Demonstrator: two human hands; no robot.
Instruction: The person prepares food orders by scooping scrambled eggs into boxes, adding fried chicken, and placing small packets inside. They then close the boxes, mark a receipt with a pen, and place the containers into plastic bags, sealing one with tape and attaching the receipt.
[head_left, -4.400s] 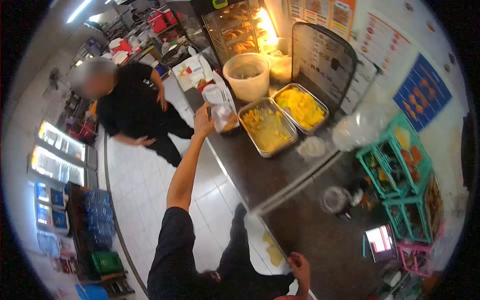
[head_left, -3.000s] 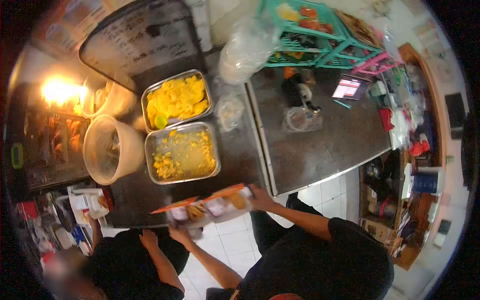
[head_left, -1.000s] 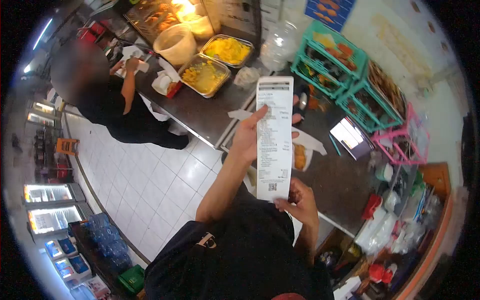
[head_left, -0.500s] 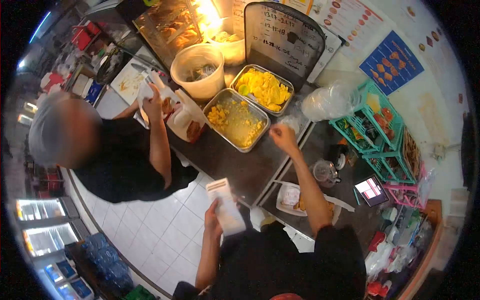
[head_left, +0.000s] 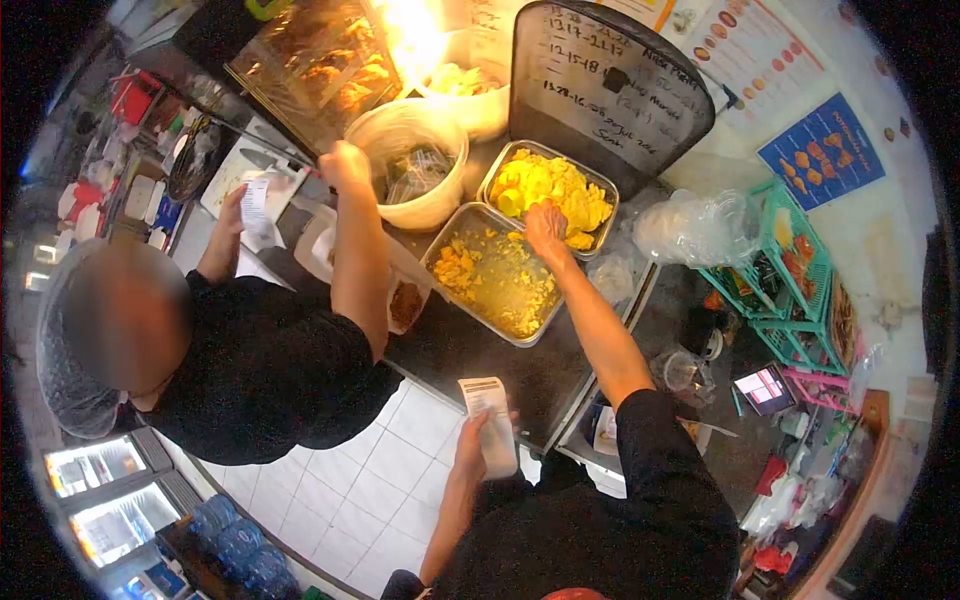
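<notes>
My left hand (head_left: 474,445) is closed around a white printed paper slip (head_left: 490,430), held over the floor in front of my body. My right hand (head_left: 545,232) reaches across to the front edge of a metal tray piled with bright yellow food, like scrambled egg (head_left: 555,190). Its fingers are curled down at the food; whatever they grip is hidden. Just below it sits a second metal tray (head_left: 490,325), holding scattered yellow crumbs and a small heap at its left.
At left, a co-worker (head_left: 270,370) holds a paper slip (head_left: 256,208) and reaches over a large white bucket (head_left: 440,180). A whiteboard (head_left: 600,90) stands behind the trays. Plastic lids (head_left: 700,228), green baskets (head_left: 790,270) and a phone (head_left: 764,388) are at right.
My right hand has moved from beside the lower tray up to the yellow food. My left hand keeps the paper slip. The co-worker's arm has swung over the bucket, and the view has shifted.
</notes>
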